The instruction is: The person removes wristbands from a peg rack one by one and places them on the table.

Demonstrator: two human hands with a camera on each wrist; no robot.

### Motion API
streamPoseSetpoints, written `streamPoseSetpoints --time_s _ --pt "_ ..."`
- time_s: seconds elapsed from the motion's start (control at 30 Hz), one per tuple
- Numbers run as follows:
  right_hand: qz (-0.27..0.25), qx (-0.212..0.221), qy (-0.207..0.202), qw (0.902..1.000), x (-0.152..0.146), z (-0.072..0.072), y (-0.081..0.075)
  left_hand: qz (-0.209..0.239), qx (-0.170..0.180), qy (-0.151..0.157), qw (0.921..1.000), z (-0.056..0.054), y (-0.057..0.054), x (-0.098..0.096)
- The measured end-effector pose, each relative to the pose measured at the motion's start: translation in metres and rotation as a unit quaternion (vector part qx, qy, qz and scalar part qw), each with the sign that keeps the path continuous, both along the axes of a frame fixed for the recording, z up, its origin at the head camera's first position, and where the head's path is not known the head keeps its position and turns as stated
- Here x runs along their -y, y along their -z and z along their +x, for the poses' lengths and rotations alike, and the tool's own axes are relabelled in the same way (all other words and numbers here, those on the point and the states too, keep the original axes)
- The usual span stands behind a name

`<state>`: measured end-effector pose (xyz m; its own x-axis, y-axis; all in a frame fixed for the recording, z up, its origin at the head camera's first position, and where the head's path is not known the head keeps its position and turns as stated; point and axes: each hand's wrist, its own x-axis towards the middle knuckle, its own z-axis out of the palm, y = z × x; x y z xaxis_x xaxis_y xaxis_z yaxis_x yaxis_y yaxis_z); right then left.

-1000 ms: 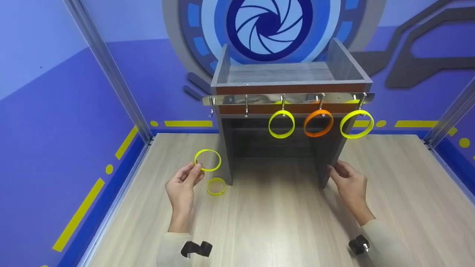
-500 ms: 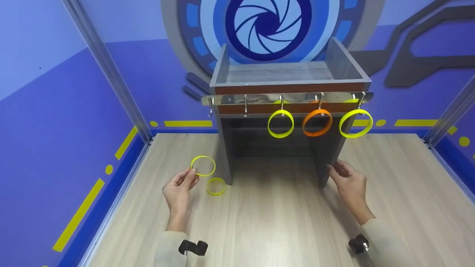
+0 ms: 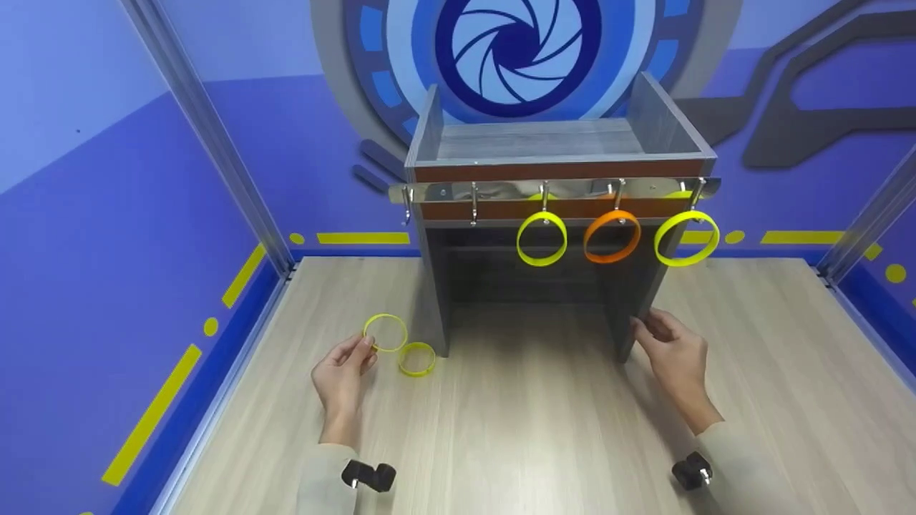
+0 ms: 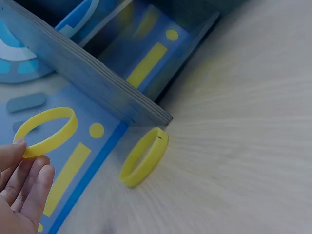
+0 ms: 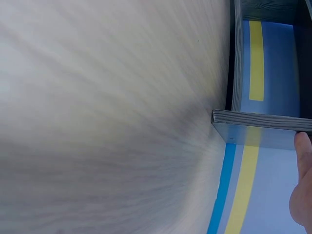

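Yellow ring (image 4: 54, 142) pinched in left hand (image 3: 342, 373), right hand (image 3: 676, 361) touches cabinet (image 3: 501, 172), grip obscured, unclear.

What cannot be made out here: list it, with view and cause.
Most of the right hand: right wrist view, cut off by right edge.
Part of the left hand: left wrist view, cut off by left edge.
Pinched part of the held ring: left wrist view, covered by fingers.
Dark mark on the loose ring: left wrist view, too small to read.
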<state>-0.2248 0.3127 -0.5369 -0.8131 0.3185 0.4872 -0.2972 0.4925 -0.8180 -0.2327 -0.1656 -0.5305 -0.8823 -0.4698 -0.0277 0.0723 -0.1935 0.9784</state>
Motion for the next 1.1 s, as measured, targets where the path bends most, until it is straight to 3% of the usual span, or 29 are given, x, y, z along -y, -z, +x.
streamPoseSetpoints --time_s 0.2,0.67,1.1 --pt "0.008 0.015 0.006 0.9998 -0.001 0.000 0.000 0.002 0.024 -0.015 0.9996 -0.001 0.007 0.002" --pt "0.005 0.013 0.004 0.9999 -0.001 0.000 0.001 -0.009 0.094 -0.018 0.9954 -0.002 0.023 0.010" --pt "-0.013 0.006 -0.008 0.9999 0.001 0.002 -0.001 -0.051 0.090 -0.008 0.9946 0.003 0.033 0.011"
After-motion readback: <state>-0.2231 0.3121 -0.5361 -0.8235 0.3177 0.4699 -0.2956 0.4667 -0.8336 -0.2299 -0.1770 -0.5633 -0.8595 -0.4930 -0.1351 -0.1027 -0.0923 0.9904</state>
